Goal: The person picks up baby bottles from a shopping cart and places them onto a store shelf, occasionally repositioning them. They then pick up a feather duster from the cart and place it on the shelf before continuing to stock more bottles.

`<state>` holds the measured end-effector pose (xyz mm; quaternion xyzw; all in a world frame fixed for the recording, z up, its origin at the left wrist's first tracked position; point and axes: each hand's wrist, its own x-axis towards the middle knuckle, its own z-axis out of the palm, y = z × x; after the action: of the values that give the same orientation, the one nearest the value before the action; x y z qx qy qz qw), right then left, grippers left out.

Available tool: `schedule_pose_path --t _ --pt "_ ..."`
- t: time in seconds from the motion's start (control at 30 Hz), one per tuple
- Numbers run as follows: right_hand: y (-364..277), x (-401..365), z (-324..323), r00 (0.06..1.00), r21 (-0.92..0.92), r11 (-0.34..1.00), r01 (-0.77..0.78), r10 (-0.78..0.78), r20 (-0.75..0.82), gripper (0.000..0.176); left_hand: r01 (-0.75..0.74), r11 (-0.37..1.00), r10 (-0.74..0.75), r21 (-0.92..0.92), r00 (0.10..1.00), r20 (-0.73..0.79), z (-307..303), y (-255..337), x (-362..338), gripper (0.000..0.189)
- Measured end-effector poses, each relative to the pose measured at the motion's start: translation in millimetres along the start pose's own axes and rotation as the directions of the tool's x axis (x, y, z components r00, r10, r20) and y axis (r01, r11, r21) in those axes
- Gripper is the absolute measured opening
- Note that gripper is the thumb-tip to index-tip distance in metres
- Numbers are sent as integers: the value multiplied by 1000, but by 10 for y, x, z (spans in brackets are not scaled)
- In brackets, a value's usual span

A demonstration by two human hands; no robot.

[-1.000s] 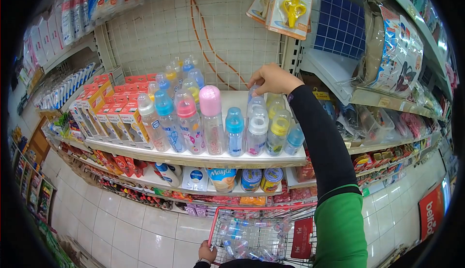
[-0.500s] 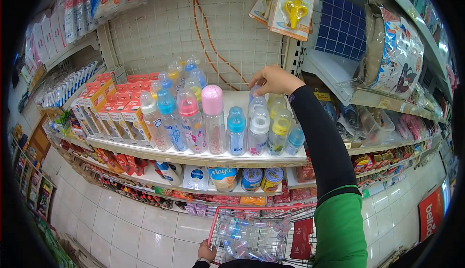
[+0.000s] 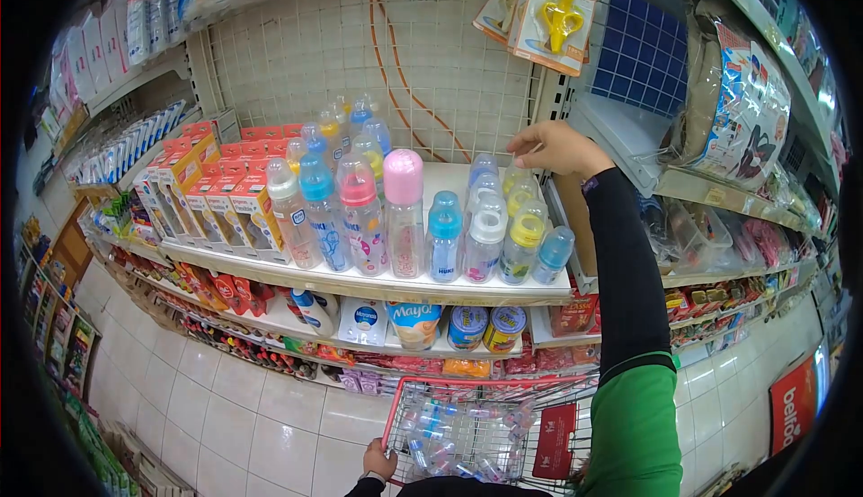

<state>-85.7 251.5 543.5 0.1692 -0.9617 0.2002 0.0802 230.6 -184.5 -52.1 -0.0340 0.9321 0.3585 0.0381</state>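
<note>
My right hand (image 3: 564, 151) reaches over the shelf, fingers curved and apart, holding nothing. Its fingertips hover just above the rearmost yellow-capped baby bottle (image 3: 516, 176). Left of that stands a column of bottles with pale bluish caps, the rear bottle (image 3: 484, 170) among them. In front are a yellow-ringed bottle (image 3: 521, 244), a white-ringed bottle (image 3: 486, 241), a blue-capped bottle (image 3: 444, 238) and a small blue-topped bottle (image 3: 553, 255). Down below, my left hand (image 3: 379, 461) is closed around the red-edged rim of a shopping cart (image 3: 390, 416). Several clear bottles (image 3: 440, 430) lie inside the cart.
Further left on the white shelf (image 3: 395, 287) stand a tall pink-capped bottle (image 3: 404, 214), more bottles and orange-white boxes (image 3: 247, 214). Carded yellow teethers (image 3: 559, 21) hang above my right hand. A lower shelf holds tins (image 3: 467, 326) and a Mayo! pack (image 3: 413, 324).
My right hand has moved right, away from the rear pale-bluish-capped bottle to above the rear yellow-capped one. That bluish-capped bottle remains on the shelf. My left hand stays on the cart.
</note>
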Motion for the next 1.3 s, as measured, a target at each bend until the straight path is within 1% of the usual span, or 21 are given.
schedule_pose_path --t 0.07,0.13,0.17,0.23,0.27,0.33,0.37,0.4,0.43,0.47,0.5,0.57,0.67,0.73,0.8,0.87,0.93,0.97,1.0,1.03,1.3 --pt "-4 -75 55 1000 -2 1000 -7 7 -27 33 -3 999 3 -32 1000 4 6 4 18 36" --pt "-209 -311 134 907 -54 995 87 -101 -409 28 -26 999 27 -39 1000 10 -14 -48 3 39" --pt "-335 -492 201 920 -31 998 53 -61 -388 28 -43 999 44 -19 999 16 5 -73 11 38" --pt "-609 -942 397 777 242 937 251 -46 -628 24 -20 999 19 27 998 52 -28 -36 0 38" --pt "-682 -1193 559 798 379 892 245 36 -602 23 -26 997 22 72 998 62 -24 -30 5 37" --pt "-731 -1787 855 916 552 809 204 41 -398 25 11 999 -8 -52 999 52 -115 142 -4 35" --pt "-658 -2101 1009 987 703 708 60 62 -147 28 37 996 -31 -86 997 68 -131 171 2 36" --pt "-492 -2265 1210 990 701 704 111 -138 -19 33 59 991 -50 -119 996 76 -131 173 12 37" --pt "-365 -2496 1477 980 779 627 22 -168 107 36 74 990 -65 -117 994 83 -124 164 18 37" --pt "-261 -2705 1730 939 815 546 -195 -137 317 38 1 996 2 -89 999 42 -114 141 13 35" --pt "-148 -2951 2087 904 857 351 -377 -63 423 39 -71 996 72 -56 997 5 -113 123 4 34" --pt "47 -3417 2791 794 788 148 -597 248 554 30 -32 995 32 -94 999 7 -159 216 21 32" --pt "225 -4086 3932 584 873 -128 -470 696 417 18 -25 992 25 -124 1000 2 -239 366 11 30" --pt "422 -4587 4611 458 791 -161 -590 740 492 14 -67 993 66 -99 998 -15 -236 356 23 30" --pt "377 -4758 4988 297 660 -293 -692 717 630 15 -68 995 67 -79 998 -21 -232 352 24 31" --pt "315 -4857 5261 212 587 -373 -718 687 695 19 -88 994 87 -67 996 -23 -244 368 32 30" --pt "538 -5271 5934 303 586 -242 -773 671 677 22 -79 995 79 -65 997 -9 -246 371 21 30" --pt "563 -5350 6105 294 579 -249 -777 669 683 22 -90 991 89 -101 996 -18 -239 366 26 30" --pt "531 -5371 6205 345 415 99 -905 743 574 24 -102 986 99 -135 995 -28 -237 354 30 30" --pt "490 -5411 6293 434 156 412 -898 769 470 27 -109 984 106 -139 994 -30 -233 345 29 30" --pt "286 -5252 6539 438 192 396 -898 768 466 35 -46 984 46 -170 999 -4 -275 404 33 28"
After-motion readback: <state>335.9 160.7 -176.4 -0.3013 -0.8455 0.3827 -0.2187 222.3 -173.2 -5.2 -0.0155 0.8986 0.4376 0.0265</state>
